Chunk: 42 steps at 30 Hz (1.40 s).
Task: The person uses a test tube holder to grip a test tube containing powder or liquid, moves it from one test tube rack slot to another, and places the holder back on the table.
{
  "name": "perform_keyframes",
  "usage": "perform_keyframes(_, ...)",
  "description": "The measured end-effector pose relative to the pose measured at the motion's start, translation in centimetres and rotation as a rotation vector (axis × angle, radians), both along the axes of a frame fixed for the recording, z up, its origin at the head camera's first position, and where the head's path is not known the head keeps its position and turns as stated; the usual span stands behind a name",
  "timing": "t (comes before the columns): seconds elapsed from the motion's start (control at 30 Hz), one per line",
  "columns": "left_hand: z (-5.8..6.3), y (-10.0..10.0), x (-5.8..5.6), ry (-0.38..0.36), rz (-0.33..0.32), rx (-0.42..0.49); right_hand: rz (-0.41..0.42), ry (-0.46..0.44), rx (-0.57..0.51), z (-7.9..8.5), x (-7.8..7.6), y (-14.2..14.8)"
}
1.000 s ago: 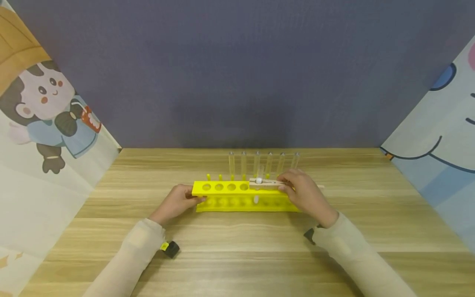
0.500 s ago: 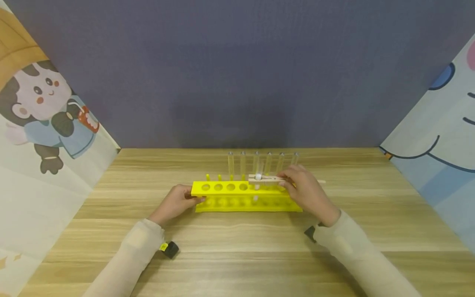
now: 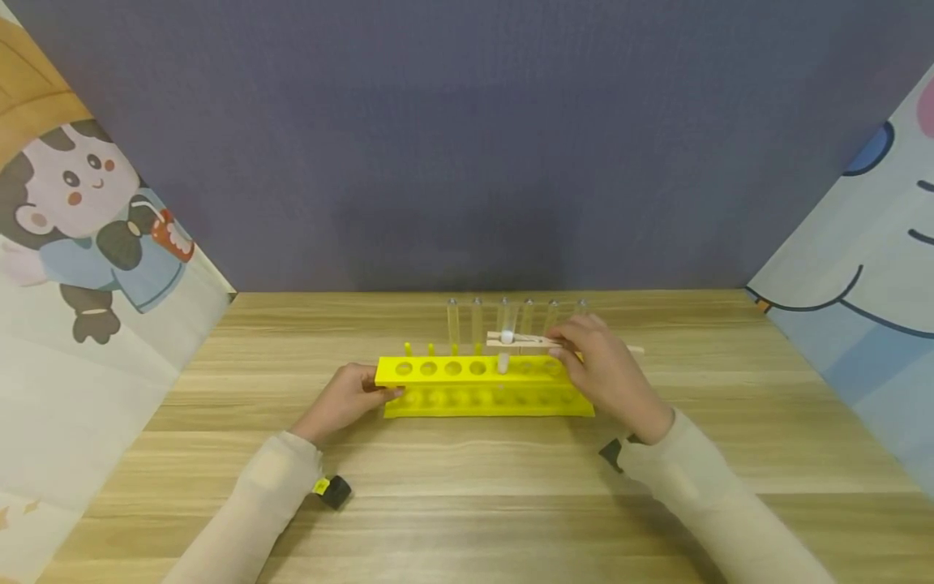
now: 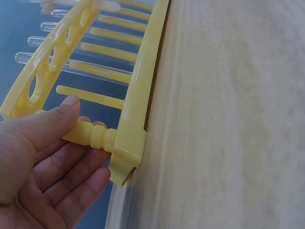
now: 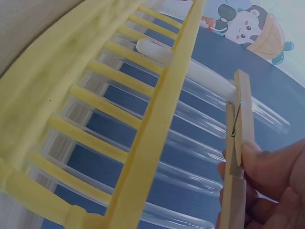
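My left hand [image 3: 355, 391] grips the left end post of a yellow test tube rack [image 3: 438, 380]; in the left wrist view the thumb and fingers are around the post [image 4: 83, 133]. My right hand [image 3: 601, 377] pinches a wooden test tube holder [image 5: 241, 119] by its handle. The holder's jaws clasp a clear test tube [image 5: 205, 78] with white contents near its upper part. In the right wrist view its rounded lower end still reaches through the rack's top bar, below that bar and raised off the base. The holder sits above the top plate, roughly level.
Several clear test tubes [image 3: 453, 323] stand upside down on the pegs at the back of the rack. A row of round holes [image 3: 428, 368] runs along its top plate. The wooden table [image 3: 467, 487] ends at a dark partition [image 3: 467, 162] behind, with cartoon-printed panels at both sides.
My right hand has raised the holder and the test tube, so the white contents now show at the hole of the top plate. My left hand keeps its grip on the rack.
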<state>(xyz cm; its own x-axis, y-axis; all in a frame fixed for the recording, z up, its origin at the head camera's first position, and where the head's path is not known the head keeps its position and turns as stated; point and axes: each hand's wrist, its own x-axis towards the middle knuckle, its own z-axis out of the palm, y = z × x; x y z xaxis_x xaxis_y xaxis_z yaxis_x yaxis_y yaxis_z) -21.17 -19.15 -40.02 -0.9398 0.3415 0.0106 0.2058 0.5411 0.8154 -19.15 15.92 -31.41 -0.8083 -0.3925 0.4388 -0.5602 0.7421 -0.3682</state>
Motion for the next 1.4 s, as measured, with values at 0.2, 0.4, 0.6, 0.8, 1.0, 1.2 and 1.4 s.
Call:
perform_keyframes(0.2,-0.1,0.0,-0.1,0.000,-0.004,-0.004,0.007,0.017,-0.003,0.5,0.0,0.0)
perform_keyframes(0.4,-0.2,-0.1,-0.2,-0.002,-0.006,-0.001,0.005,0.047,-0.002,0.9,0.1,0.1)
perform_keyframes(0.6,-0.4,-0.4,-0.3,-0.011,-0.009,0.001,0.006,0.085,0.002,1.1,0.4,-0.2)
perform_keyframes(0.8,-0.6,-0.7,-0.2,-0.015,-0.017,0.006,0.017,0.119,-0.003,1.5,0.6,-0.5)
perform_keyframes(1.0,-0.4,-0.9,0.1,-0.021,-0.024,0.011,0.028,0.162,-0.007,2.1,1.0,-1.1)
perform_keyframes(1.2,-0.3,-1.2,0.4,-0.017,-0.041,0.014,0.017,0.147,0.010,2.7,1.7,-1.6)
perform_keyframes(1.4,-0.2,-1.5,0.6,-0.014,-0.045,0.021,0.011,0.152,0.017,3.3,2.3,-2.3)
